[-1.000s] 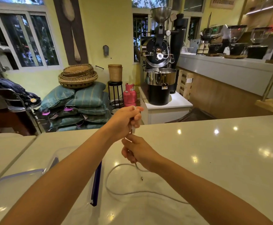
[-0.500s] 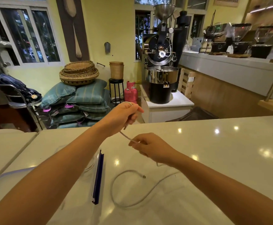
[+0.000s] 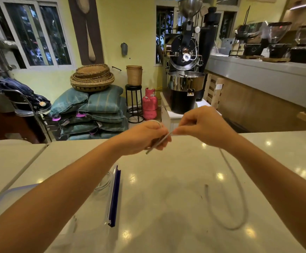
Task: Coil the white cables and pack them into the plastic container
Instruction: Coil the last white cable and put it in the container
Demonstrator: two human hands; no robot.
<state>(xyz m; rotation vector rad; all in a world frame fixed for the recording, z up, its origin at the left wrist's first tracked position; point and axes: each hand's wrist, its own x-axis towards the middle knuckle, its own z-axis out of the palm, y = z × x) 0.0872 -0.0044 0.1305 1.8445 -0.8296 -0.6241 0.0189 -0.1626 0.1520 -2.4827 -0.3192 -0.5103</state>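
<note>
A thin white cable (image 3: 239,201) trails in a long loop over the white counter (image 3: 166,179), its loose end lying near the middle. My left hand (image 3: 145,137) grips a small loop of this cable above the counter's far edge. My right hand (image 3: 203,125) pinches the cable just right of the left hand, both held level. A clear plastic container (image 3: 110,196) with a blue clip edge sits at the lower left, and another white cable (image 3: 103,183) is coiled inside it, partly hidden by my left forearm.
The container's clear lid (image 3: 6,196) lies at the far left. Beyond the counter stand a coffee roaster (image 3: 185,73), a pink gas bottle (image 3: 150,105), stacked sacks (image 3: 94,114) with baskets, and a side counter (image 3: 267,73) with grinders.
My right hand rose from below the left hand to level with it, drawing the cable up. The loop on the counter shifted to the right and stretched longer.
</note>
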